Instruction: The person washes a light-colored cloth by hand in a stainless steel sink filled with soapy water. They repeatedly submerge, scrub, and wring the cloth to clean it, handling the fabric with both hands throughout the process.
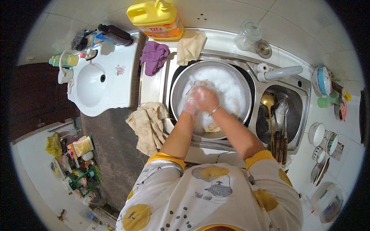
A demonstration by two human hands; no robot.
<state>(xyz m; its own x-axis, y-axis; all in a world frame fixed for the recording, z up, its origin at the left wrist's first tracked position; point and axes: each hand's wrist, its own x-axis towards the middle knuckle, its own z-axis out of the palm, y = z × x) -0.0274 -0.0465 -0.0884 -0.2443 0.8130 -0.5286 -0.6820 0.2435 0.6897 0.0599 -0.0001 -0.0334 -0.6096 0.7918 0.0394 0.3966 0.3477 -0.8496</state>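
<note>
Both hands, left hand [191, 101] and right hand [207, 99], I observed clasped around a sudsy item, unidentifiable, mid-frame over the foam-filled steel basin [235, 75].

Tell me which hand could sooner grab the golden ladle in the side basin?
Probably the right hand: the golden ladle lies in the small basin on that side, while the left hand sits farther away in the foamy metal bowl.

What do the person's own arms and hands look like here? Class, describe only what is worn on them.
Both forearms are bare below short sleeves with yellow cuffs, on a white top printed with yellow circles and grey teapots. The right hand has a thin metal bangle at the wrist. The left hand is coated in white soap foam.
</note>
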